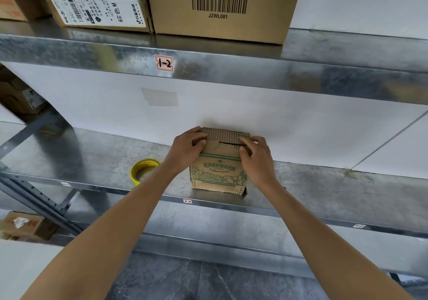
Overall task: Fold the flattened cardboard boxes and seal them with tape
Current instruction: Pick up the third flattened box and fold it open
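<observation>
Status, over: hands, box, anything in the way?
Left hand and right hand grip top flaps of small box. Flaps down, no tape visible on seam. Tape roll beside left forearm, nothing blocking.

Small brown cardboard box, green peanut print on its front, stands upright near the shelf front edge. Top flaps folded in, dark slit between them; your left hand and right hand grip them at either end. Yellow tape roll sits left of it, apart.
</observation>
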